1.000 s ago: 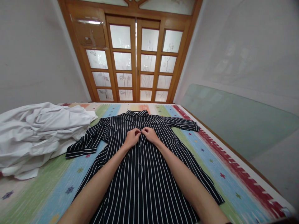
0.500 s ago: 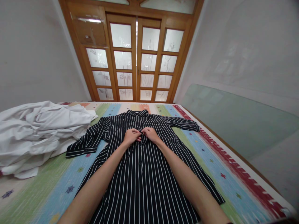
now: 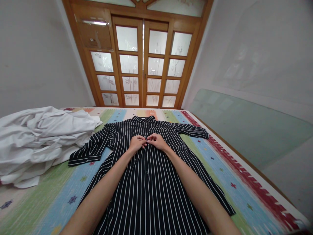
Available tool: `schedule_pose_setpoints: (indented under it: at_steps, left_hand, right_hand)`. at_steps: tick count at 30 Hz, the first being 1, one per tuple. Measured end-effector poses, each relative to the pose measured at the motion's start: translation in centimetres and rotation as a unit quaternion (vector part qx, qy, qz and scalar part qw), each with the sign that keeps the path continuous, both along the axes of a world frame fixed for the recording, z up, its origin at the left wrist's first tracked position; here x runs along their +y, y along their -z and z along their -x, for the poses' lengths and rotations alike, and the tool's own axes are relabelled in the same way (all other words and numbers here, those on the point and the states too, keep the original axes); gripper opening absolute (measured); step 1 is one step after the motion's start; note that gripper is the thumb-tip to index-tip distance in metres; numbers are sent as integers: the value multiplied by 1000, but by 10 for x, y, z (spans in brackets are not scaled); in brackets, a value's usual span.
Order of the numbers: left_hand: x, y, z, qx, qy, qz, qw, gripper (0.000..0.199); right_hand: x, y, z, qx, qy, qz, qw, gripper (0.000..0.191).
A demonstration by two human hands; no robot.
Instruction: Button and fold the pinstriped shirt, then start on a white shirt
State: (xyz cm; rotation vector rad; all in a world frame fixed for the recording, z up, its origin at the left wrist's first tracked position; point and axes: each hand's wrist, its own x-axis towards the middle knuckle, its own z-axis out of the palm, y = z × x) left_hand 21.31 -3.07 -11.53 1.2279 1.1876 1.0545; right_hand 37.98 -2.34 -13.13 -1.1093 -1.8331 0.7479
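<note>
A black shirt with white stripes (image 3: 146, 189) lies spread out, front up, its collar at the far end and its sleeves out to the sides. At chest height on the front placket, my left hand (image 3: 138, 143) pinches the cloth. My right hand (image 3: 156, 141) pinches it from the other side, the fingertips of both hands almost meeting. Whatever small part sits between the fingertips is hidden. Lower on the placket a dark button (image 3: 147, 172) shows.
A crumpled heap of white cloth (image 3: 44, 140) lies at the left, near the shirt's sleeve. Underneath is a colourful striped cover (image 3: 58, 186). A wall (image 3: 269, 65) stands along the right side, and wooden glazed doors (image 3: 143, 62) at the far end.
The fingers of both hands have shifted slightly at the placket, and the right fingertips sit a little lower and further left. The shirt lies as before.
</note>
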Motion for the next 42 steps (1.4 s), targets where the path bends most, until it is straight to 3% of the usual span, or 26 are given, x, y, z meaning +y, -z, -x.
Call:
schedule_pose_setpoints:
  at_steps: [13, 30, 42]
  left_hand:
    - [-2, -1, 1, 14, 0, -16, 1000, 25]
    - [-2, 4, -1, 14, -18, -29, 999, 21]
    - [-7, -2, -3, 11, -24, -40, 999, 21]
  right_hand:
    - [0, 6, 2, 26, 9, -11, 1000, 16]
    - [-1, 1, 3, 27, 12, -10, 1000, 15]
    - [-2, 3, 3, 31, 14, -12, 999, 14]
